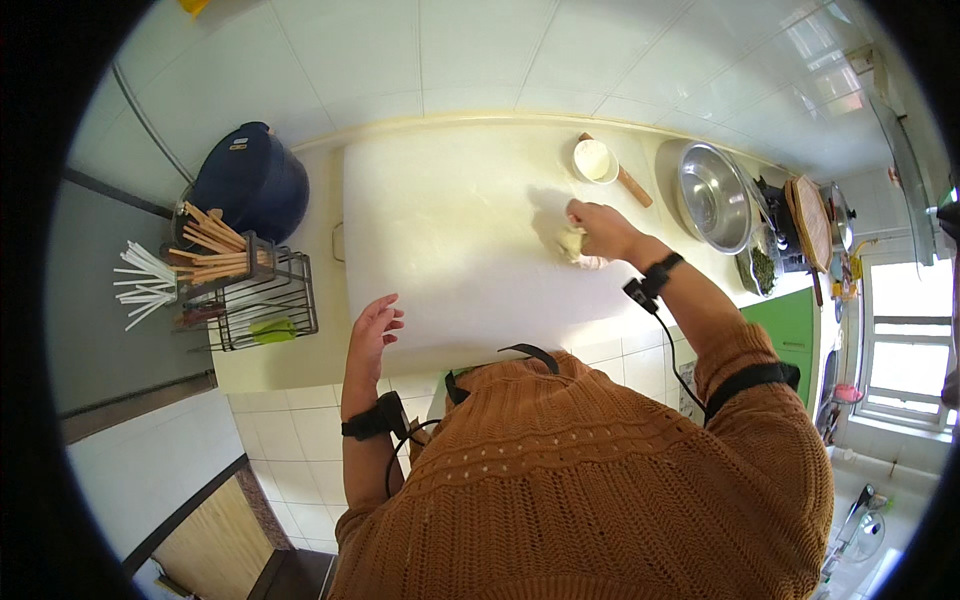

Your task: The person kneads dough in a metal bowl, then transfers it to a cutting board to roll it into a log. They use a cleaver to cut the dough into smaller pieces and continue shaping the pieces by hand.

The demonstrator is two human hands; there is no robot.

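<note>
On the white board (430, 200), right of its middle, my right hand (603, 228) has its fingers curled down on a pale, soft-looking lump (568, 243), perhaps dough, which is partly hidden under them. A small pinkish patch shows just below that hand. My left hand (376, 326) hangs over the board's near left part, fingers apart and loosely bent, holding nothing. Beyond the right hand stand a small white cup (596, 160) with white contents and a wooden rolling pin (634, 188) lying beside it.
At left are a dark blue bucket (250, 180) and a wire rack (290, 310) with chopsticks. At right are a steel bowl (712, 195), a tray of chopped greens (762, 268) and round wooden boards (808, 225). A tiled wall runs along the back.
</note>
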